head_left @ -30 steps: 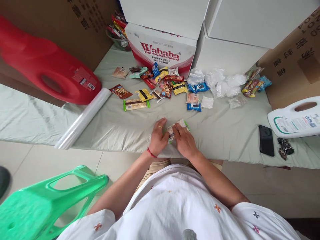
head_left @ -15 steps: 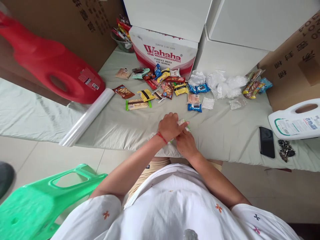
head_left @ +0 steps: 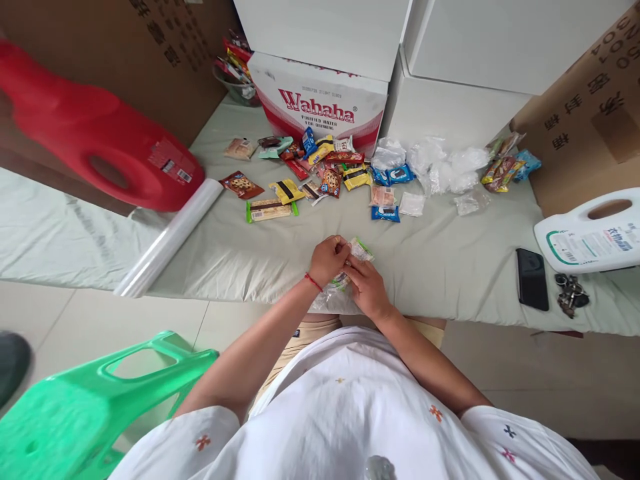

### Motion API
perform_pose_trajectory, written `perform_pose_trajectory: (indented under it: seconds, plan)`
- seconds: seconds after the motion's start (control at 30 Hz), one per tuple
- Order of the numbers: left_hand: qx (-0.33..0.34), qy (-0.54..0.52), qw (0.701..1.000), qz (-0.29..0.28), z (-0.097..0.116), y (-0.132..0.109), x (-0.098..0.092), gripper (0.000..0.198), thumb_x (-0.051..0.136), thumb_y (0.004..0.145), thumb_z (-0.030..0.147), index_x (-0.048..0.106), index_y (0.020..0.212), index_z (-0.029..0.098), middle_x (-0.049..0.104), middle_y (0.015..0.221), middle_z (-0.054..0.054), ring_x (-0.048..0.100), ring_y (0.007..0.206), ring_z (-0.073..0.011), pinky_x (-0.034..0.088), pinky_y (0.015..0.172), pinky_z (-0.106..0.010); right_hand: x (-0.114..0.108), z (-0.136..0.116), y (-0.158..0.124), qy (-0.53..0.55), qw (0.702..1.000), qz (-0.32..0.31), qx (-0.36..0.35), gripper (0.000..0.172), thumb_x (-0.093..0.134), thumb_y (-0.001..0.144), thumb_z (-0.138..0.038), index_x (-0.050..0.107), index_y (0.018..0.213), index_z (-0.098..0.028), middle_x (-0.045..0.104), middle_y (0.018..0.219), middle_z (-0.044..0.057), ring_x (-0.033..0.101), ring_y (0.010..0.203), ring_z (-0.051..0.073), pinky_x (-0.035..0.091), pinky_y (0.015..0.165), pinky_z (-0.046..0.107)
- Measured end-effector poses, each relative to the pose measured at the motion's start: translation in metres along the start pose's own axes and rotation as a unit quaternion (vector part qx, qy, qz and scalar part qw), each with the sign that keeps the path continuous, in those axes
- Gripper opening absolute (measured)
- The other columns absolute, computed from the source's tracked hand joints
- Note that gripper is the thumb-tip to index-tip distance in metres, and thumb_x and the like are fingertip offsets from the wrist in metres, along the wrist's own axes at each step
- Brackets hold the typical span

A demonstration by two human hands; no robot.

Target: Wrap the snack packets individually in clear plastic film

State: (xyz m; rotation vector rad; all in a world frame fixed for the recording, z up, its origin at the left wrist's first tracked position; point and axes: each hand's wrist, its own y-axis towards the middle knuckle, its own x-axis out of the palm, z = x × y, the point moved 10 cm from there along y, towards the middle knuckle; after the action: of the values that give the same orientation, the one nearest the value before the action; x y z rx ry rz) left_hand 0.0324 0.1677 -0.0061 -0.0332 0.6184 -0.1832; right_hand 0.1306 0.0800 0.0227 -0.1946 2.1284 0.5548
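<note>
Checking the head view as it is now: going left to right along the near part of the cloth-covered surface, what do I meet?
Clear plastic roll → left hand → right hand → black phone → bunch of keys. The wrapped packet overlaps both hands, so it's left out.

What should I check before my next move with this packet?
1. Right hand at the flat, green-edged plastic packet: ok.
2. Left hand gripping packet: cannot tell; contact hidden.
3. Clear, crumpled plastic film smooth: not ok; bunched beside the hands.
4. Long, whitish cylindrical plastic roll apart from both hands: ok.
5. Black rectangular phone apart from both hands: ok.
</note>
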Motion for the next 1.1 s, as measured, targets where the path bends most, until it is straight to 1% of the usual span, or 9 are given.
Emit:
perform_pose_trajectory:
  seconds: [0.1, 0.2, 0.37, 0.57, 0.7, 0.8, 0.9, 1.0, 1.1]
  plan:
    - [0.046, 0.031, 0.994, 0.092, 0.007, -0.018, -0.006, 0.019, 0.049, 0.093, 0.03, 0.061, 0.082, 0.02, 0.064, 0.084, -0.005, 0.059, 0.077, -0.0185, 0.045, 0.075, -0.032, -0.019, 0.005, -0.003, 0.039, 0.997, 0.068, 0.007, 0.037, 0.046, 0.096, -0.008, 0.078, 0.109, -0.022, 0.076, 0.12, 0.006, 0.065, 0.103, 0.022, 0.054, 0.096, 0.038]
    - [0.089, 0.067, 0.986, 0.127, 0.014, -0.028, -0.005, 0.015, 0.051, 0.093, 0.026, 0.061, 0.082, 0.021, 0.064, 0.086, -0.006, 0.06, 0.081, -0.0202, 0.046, 0.077, -0.033, -0.032, 0.01, 0.003, 0.004, 0.995, 0.088, 0.043, 0.034, 0.046, 0.102, -0.019, 0.073, 0.123, -0.022, 0.073, 0.129, 0.008, 0.063, 0.116, 0.024, 0.049, 0.105, 0.044]
    - [0.096, 0.034, 0.99, 0.097, 0.011, -0.024, -0.008, 0.019, 0.05, 0.096, 0.029, 0.063, 0.085, 0.021, 0.064, 0.087, -0.006, 0.061, 0.082, -0.0203, 0.05, 0.078, -0.034, -0.007, 0.002, 0.017, -0.082, 0.995, -0.051, 0.026, 0.049, 0.035, 0.11, -0.034, 0.049, 0.154, -0.017, 0.051, 0.159, 0.009, 0.035, 0.153, 0.026, 0.018, 0.128, 0.056]
    - [0.03, 0.09, 0.975, 0.201, -0.015, -0.053, -0.081, 0.032, 0.041, 0.1, 0.034, 0.068, 0.106, 0.018, 0.067, 0.112, -0.013, 0.062, 0.112, -0.0279, 0.049, 0.102, -0.046, 0.003, -0.001, 0.008, -0.116, 0.988, -0.096, 0.032, 0.052, 0.032, 0.111, -0.041, 0.045, 0.156, -0.017, 0.041, 0.165, 0.011, 0.027, 0.157, 0.025, 0.002, 0.128, 0.064]
    - [0.005, 0.226, 0.968, 0.113, -0.026, -0.086, -0.076, 0.038, 0.057, 0.092, 0.051, 0.068, 0.109, 0.018, 0.058, 0.138, -0.021, 0.041, 0.143, -0.0432, 0.04, 0.112, -0.063, 0.005, 0.0, 0.008, -0.103, 0.99, -0.086, 0.046, 0.051, 0.036, 0.11, -0.038, 0.046, 0.155, -0.017, 0.042, 0.164, 0.014, 0.028, 0.157, 0.028, 0.007, 0.127, 0.065]
    - [0.031, 0.231, 0.97, 0.074, -0.023, -0.104, -0.056, 0.026, 0.066, 0.084, 0.042, 0.067, 0.099, 0.02, 0.052, 0.149, -0.019, 0.026, 0.154, -0.0438, 0.036, 0.117, -0.065, 0.008, 0.002, 0.007, -0.093, 0.992, -0.079, 0.045, 0.051, 0.037, 0.109, -0.038, 0.045, 0.156, -0.018, 0.042, 0.164, 0.014, 0.03, 0.156, 0.029, 0.01, 0.126, 0.066]
    - [0.024, 0.184, 0.979, 0.085, -0.02, -0.113, -0.055, 0.009, 0.061, 0.083, 0.031, 0.063, 0.083, 0.022, 0.06, 0.138, -0.016, 0.045, 0.142, -0.0395, 0.042, 0.112, -0.058, 0.007, 0.002, 0.004, -0.089, 0.993, -0.065, 0.039, 0.052, 0.039, 0.109, -0.039, 0.045, 0.156, -0.018, 0.042, 0.164, 0.014, 0.03, 0.156, 0.029, 0.01, 0.126, 0.066]
    - [-0.044, 0.105, 0.993, 0.042, -0.027, -0.118, -0.059, 0.014, 0.058, 0.086, 0.036, 0.059, 0.079, 0.024, 0.071, 0.094, -0.008, 0.068, 0.093, -0.0278, 0.055, 0.084, -0.043, 0.003, -0.003, -0.001, -0.083, 0.995, -0.05, 0.018, 0.049, 0.04, 0.109, -0.036, 0.048, 0.154, -0.018, 0.045, 0.162, 0.013, 0.03, 0.156, 0.027, 0.012, 0.128, 0.062]
    - [-0.154, -0.036, 0.987, -0.017, -0.038, -0.124, -0.057, 0.026, 0.065, 0.083, 0.046, 0.055, 0.076, 0.024, 0.057, 0.059, 0.003, 0.057, 0.056, -0.0168, 0.045, 0.055, -0.029, 0.005, -0.011, -0.004, -0.062, 0.996, -0.058, -0.015, 0.048, 0.04, 0.109, -0.032, 0.05, 0.153, -0.017, 0.049, 0.16, 0.011, 0.034, 0.155, 0.025, 0.019, 0.13, 0.053]
